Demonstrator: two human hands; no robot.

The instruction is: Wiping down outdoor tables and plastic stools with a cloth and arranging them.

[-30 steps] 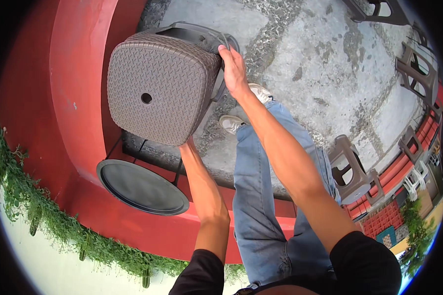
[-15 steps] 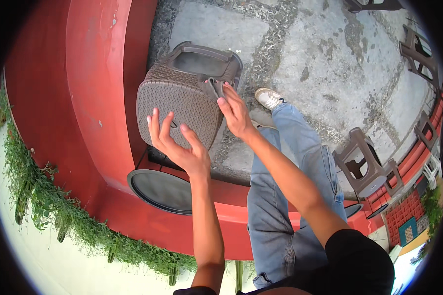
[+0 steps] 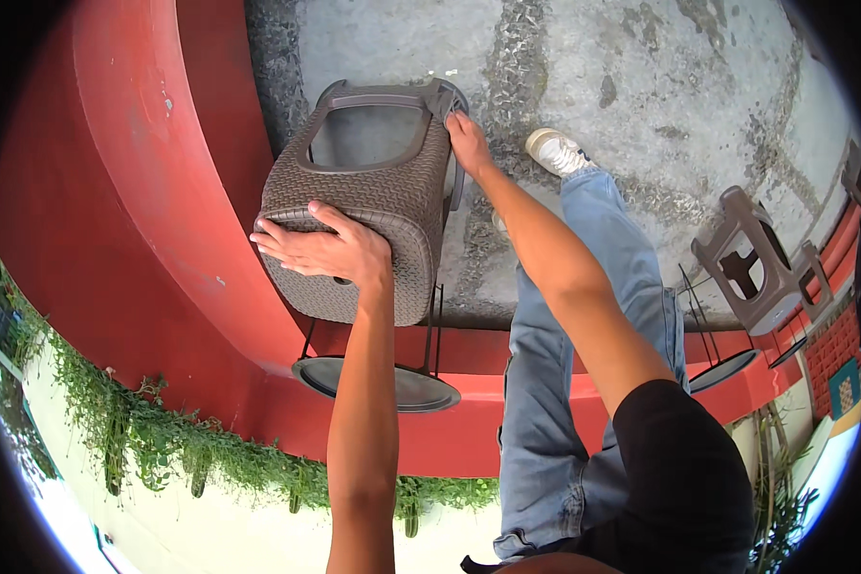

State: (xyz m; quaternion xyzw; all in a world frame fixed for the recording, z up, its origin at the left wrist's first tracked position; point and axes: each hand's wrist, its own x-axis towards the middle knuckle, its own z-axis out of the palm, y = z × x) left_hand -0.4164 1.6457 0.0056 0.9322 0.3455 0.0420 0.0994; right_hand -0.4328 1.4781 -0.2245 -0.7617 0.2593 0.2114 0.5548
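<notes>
1. Head view: a person's left hand (image 3: 330, 253) lies flat, fingers spread, on the woven seat of a brown wicker-pattern stool (image 3: 364, 215); this grip is a loose palm press, not a clenched hold.
2. Right hand (image 3: 467, 142) curls round the far leg frame of the stool, grasping its upper corner.
3. Compared with a second ago, the stool is tipped further: its seat, then facing the camera, now turns toward the person, and the open underside between the legs shows beyond the left hand. The left hand has come from beneath the seat onto its face. I judge that the stool is being turned over in the air.
4. Below the left grip a round dark side table (image 3: 378, 383) on thin wire legs stands against the red curved wall (image 3: 153, 191); whether the stool touches it is hard to tell.
5. Well to the right of the right grip, another brown stool (image 3: 751, 263) stands on the concrete floor (image 3: 641, 86). The right fingertips are hidden behind the frame.
</notes>
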